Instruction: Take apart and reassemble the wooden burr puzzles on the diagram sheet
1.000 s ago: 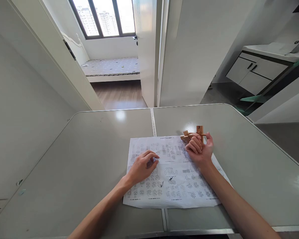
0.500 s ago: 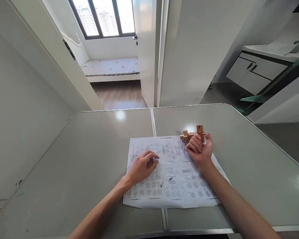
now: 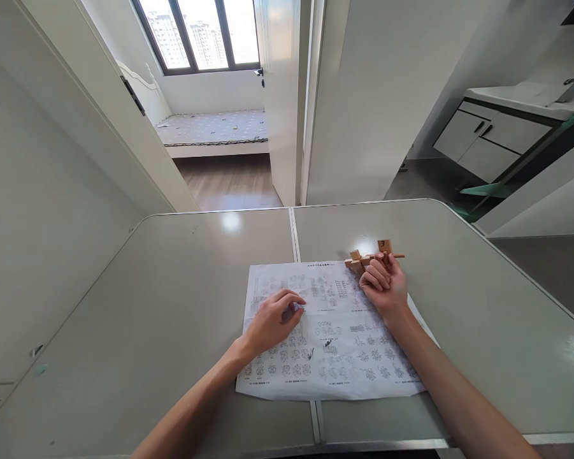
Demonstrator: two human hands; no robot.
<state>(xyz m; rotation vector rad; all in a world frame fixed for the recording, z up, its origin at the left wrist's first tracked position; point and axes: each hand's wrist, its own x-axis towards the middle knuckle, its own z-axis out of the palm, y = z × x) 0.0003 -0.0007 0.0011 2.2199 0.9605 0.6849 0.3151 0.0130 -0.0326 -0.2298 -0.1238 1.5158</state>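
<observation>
A paper sheet (image 3: pixel 315 350) printed with rows of small line drawings lies under both hands. My left hand (image 3: pixel 274 319) rests on its left half, fingers loosely curved, with a gap between thumb and fingertips and nothing held. At the sheet's upper right corner, my right hand (image 3: pixel 385 287) is closed, with its fingers curled around wooden puzzle pieces. These look like notched sticks: an upright block (image 3: pixel 385 246) bears a dark mark, and a thin stick (image 3: pixel 398 256) pokes out to the right. More wooden pieces (image 3: pixel 356 261) show left of the fingers. The fingers partly hide how the pieces join.
The sheet lies on a grey-green table (image 3: pixel 172 306) with a pale seam (image 3: pixel 294 236) down its middle. Past the far edge are an open door (image 3: pixel 281 95), a bed (image 3: pixel 215 127) in a room, and a low cabinet (image 3: pixel 492 137) at the right.
My right hand has shifted slightly, and its fingertip has come off the right end of the thin stick, which now shows. The left hand and sheet have stayed put.
</observation>
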